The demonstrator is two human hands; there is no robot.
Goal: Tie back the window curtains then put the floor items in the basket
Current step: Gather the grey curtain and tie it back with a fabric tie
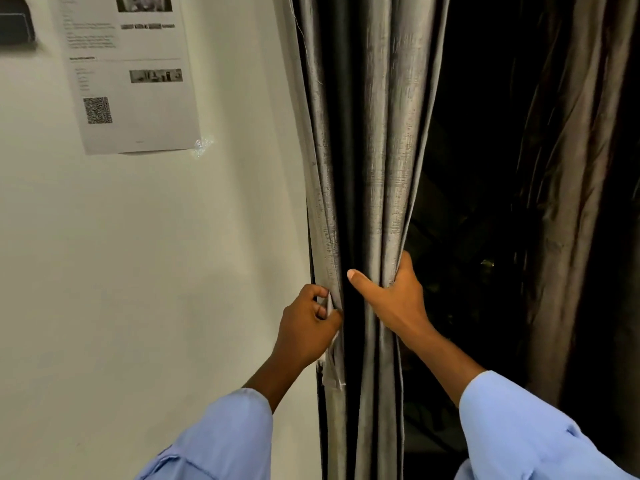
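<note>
Grey curtain (367,150) gathered in folds beside white wall (173,271). Right hand (391,299) fingers wrapped round bundle; left hand (308,327) fingers pinch pale tie-back strip (330,362) at curtain edge.

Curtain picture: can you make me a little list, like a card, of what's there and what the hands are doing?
view: head camera, looking forward and down
grey curtain: bunched into folds beside the white wall
right hand: grips the bunched folds, thumb pointing left
left hand: pinches the curtain's pale left edge
brown curtain: hangs at the right, untouched
window: dark between the curtains
paper sheet: stuck on the wall
tie-back: not seen
</note>
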